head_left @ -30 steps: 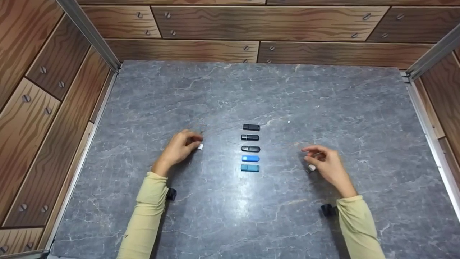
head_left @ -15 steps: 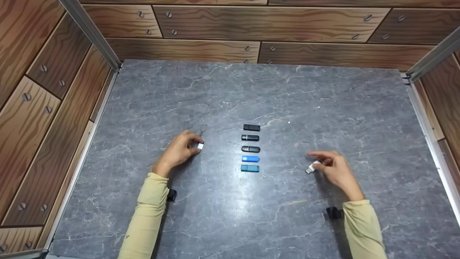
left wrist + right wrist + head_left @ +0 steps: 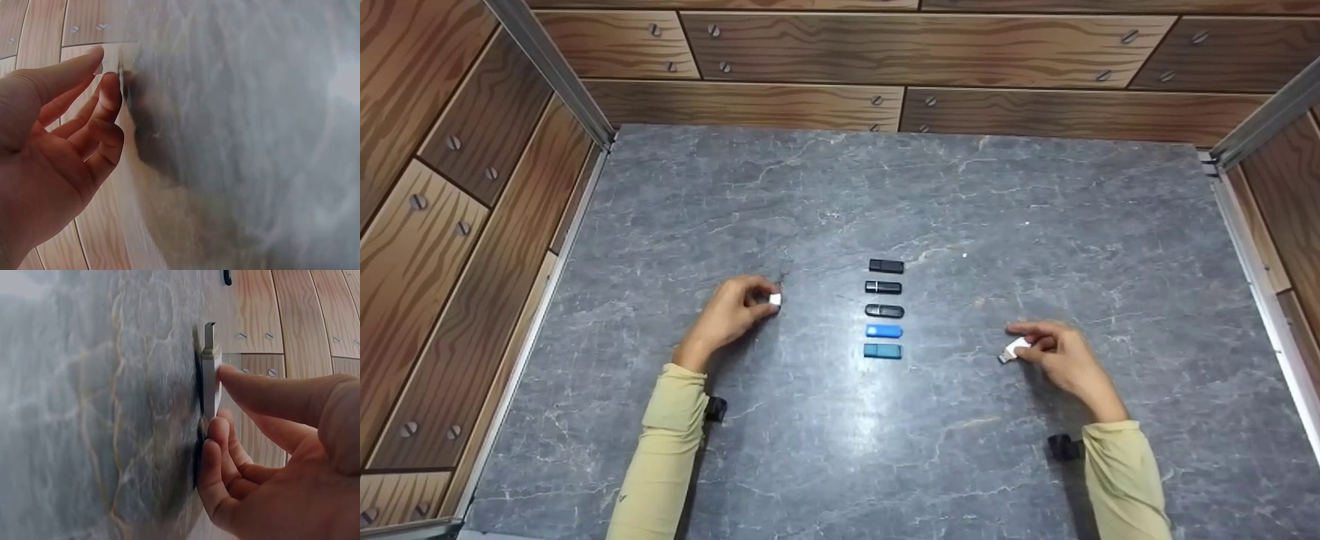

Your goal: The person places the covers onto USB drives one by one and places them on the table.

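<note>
My left hand [image 3: 760,299] pinches a small white cap [image 3: 775,299] between thumb and fingertips, just above the grey marble table [image 3: 840,457], left of centre. The left wrist view shows the cap [image 3: 116,58] at the fingertips [image 3: 110,90]. My right hand [image 3: 1033,342] pinches a white USB stick [image 3: 1014,349] to the right, its metal plug pointing down-left and bare. In the right wrist view the stick [image 3: 211,379] lies against the table between thumb and fingers. Between the hands lies a column of capped USB sticks: three black [image 3: 883,287], one blue [image 3: 883,331], one teal [image 3: 883,351].
Wood-patterned walls [image 3: 885,52] enclose the table on three sides, with metal frame rails at the left [image 3: 547,71] and right [image 3: 1256,292] edges. Black wrist mounts [image 3: 715,408] [image 3: 1062,447] sit by both sleeves.
The right hand closed on the white stick and drew slightly back toward me. The left hand raised the cap a little; the column of sticks stayed still.
</note>
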The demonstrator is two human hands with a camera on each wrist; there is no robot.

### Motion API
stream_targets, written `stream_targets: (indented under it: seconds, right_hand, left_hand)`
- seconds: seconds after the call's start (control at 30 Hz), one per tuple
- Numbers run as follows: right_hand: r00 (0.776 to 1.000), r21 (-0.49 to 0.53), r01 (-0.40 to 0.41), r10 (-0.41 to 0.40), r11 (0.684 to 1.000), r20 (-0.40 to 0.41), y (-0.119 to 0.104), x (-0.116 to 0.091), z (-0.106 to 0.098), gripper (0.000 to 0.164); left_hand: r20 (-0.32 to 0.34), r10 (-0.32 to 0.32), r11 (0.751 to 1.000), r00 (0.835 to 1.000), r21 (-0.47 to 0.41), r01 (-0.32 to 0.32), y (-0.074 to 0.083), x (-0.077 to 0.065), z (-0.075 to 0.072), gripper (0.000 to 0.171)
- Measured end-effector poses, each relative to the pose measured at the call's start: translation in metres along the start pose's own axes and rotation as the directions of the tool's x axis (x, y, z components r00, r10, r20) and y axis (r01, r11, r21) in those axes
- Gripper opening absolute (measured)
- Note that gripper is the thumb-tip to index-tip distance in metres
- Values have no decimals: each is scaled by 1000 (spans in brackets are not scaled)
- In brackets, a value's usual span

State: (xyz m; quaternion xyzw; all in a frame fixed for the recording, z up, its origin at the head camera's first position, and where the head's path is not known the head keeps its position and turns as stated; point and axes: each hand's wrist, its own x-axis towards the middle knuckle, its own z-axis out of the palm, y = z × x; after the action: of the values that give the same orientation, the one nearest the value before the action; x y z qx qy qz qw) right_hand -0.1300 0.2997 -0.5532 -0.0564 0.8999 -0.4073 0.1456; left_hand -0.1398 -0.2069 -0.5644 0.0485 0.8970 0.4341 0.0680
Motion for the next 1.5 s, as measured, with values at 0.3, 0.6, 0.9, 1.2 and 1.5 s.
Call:
stream_targets:
  seconds: [0.3,0.6,0.9,1.2,1.5]
  right_hand:
    - [998,-9,45,-44,999,45,6,-4,-4,36]
    - [999,-24,20,-20,999,32,4,-4,-1,34]
    - [997,-78,19,-24,997,-69,6,-5,6,27]
    - [993,-14,59,-60,998,-106,0,-5,14,29]
    - [988,159,113,-94,981,-122,-15,0,38,28]
  left_hand:
    - [-16,-49,995,999,-82,47,-3,-1,-2,21]
    - [-30,-59,996,998,-72,57,-3,-3,1,21]
    - [-7,-51,995,999,-92,50,1,-4,9,24]
    - [23,-14,993,1000,-117,17,13,-8,16,24]
    - [21,26,988,999,-152,-23,22,-10,29,24]
